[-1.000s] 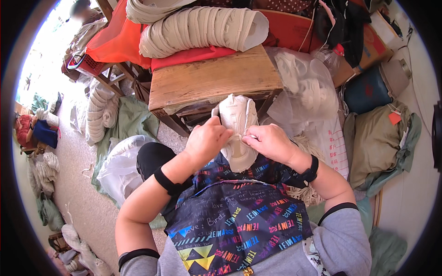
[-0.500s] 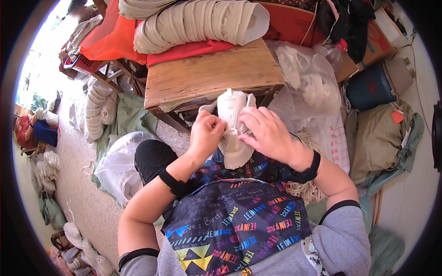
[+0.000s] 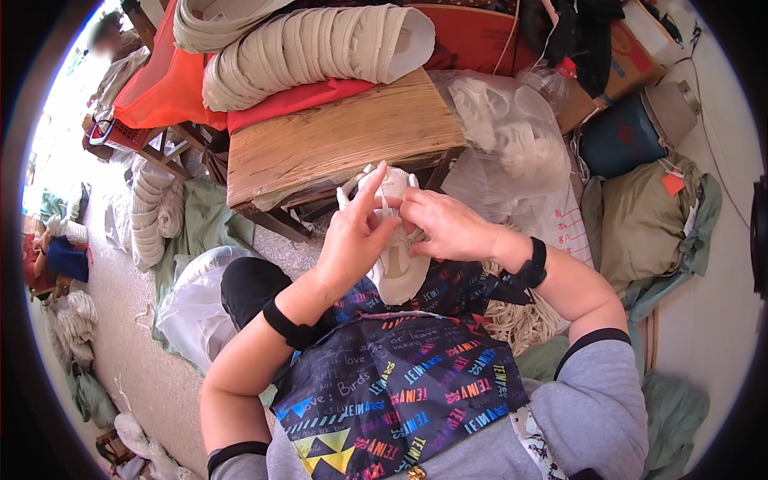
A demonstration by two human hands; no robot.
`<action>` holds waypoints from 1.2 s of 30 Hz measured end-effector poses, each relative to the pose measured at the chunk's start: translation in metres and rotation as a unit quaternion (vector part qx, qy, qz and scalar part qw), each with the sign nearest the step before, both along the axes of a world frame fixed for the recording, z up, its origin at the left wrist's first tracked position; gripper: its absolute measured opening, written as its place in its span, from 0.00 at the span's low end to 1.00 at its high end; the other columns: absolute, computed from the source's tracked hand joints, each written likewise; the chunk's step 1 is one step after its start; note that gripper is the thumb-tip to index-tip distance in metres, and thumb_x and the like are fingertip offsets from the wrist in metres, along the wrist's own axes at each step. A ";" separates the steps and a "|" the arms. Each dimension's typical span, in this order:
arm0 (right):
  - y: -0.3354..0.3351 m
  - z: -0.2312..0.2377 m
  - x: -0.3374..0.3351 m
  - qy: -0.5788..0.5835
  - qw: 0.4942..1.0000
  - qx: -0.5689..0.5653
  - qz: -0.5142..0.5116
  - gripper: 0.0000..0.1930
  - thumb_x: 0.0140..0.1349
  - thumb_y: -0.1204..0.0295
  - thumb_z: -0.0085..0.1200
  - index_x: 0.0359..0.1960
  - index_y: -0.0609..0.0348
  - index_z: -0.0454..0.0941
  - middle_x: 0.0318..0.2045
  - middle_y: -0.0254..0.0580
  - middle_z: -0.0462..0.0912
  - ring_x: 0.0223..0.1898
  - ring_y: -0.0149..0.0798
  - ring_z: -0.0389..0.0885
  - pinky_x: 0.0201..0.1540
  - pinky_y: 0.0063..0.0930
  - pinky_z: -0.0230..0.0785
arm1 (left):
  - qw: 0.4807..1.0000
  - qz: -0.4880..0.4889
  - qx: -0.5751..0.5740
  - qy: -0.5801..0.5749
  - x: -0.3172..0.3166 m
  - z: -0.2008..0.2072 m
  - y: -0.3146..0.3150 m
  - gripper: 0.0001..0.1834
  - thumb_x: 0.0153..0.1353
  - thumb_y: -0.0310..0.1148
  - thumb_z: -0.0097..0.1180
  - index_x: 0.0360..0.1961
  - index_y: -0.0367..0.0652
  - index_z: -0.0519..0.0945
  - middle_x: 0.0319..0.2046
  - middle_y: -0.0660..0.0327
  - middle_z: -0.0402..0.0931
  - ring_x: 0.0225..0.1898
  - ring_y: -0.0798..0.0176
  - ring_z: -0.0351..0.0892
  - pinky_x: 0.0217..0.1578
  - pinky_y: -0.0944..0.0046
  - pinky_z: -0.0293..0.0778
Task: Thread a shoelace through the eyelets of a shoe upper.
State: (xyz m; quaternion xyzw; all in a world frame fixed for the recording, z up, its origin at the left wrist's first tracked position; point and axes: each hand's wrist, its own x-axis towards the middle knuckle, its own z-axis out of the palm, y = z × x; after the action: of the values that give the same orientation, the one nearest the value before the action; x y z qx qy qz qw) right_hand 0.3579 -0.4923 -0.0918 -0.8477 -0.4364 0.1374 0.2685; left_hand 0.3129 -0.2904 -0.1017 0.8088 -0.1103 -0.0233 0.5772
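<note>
A cream shoe upper (image 3: 399,282) rests over my lap, its toe toward me and its tongue (image 3: 392,182) toward the wooden bench. My left hand (image 3: 352,242) is at the upper's left side, index finger stretched up, while the thumb and curled fingers close on a pale shoelace over the lacing rows. From the right, my right hand (image 3: 448,224) bends over the eyelets, its thumb and fingers pinching at the lace. My fingers cover most of the lace.
Ahead stands a wooden bench (image 3: 344,136) with stacked cream uppers (image 3: 312,56) on red cloth. Clear bags of pale pieces (image 3: 512,136) lie right of it. A bundle of laces (image 3: 524,320) hangs by my right thigh. A white bag (image 3: 200,296) sits on the left.
My left index finger has straightened upward and the left hand has moved in against the right. The right fingers have closed in over the eyelets. The whole view has shifted slightly.
</note>
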 end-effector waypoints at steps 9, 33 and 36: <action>0.000 -0.005 -0.011 -0.033 0.996 0.023 -0.082 0.17 0.44 0.71 0.69 0.32 0.59 0.72 0.40 0.42 0.72 0.45 0.49 0.76 0.45 0.41 0.72 | 0.951 -0.075 0.264 -0.140 0.003 -0.003 -0.003 0.41 0.59 0.32 0.57 0.73 0.50 0.55 0.36 0.55 0.80 0.41 0.51 0.77 0.46 0.48 0.67; -0.008 0.009 -0.008 0.080 0.996 0.016 -0.044 0.15 0.53 0.70 0.63 0.35 0.59 0.69 0.40 0.46 0.70 0.36 0.52 0.79 0.36 0.44 0.73 | 0.957 -0.016 -0.221 0.190 0.040 -0.005 0.015 0.09 0.61 0.23 0.61 0.40 0.39 0.74 0.31 0.62 0.82 0.35 0.72 0.80 0.38 0.71 0.75; -0.004 0.004 -0.010 -0.044 0.998 0.001 -0.052 0.14 0.53 0.71 0.62 0.36 0.58 0.69 0.40 0.45 0.70 0.37 0.51 0.78 0.36 0.44 0.73 | 0.971 -0.036 -0.184 0.148 0.027 -0.013 0.008 0.11 0.61 0.24 0.61 0.44 0.38 0.74 0.32 0.64 0.83 0.35 0.75 0.79 0.36 0.73 0.74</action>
State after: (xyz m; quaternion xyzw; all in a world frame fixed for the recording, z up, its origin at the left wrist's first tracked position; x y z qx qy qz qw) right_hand 0.3477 -0.4958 -0.0883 -0.8740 -0.4036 0.0849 0.2567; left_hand 0.3396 -0.2822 -0.1143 0.6718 -0.0547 -0.1430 0.7247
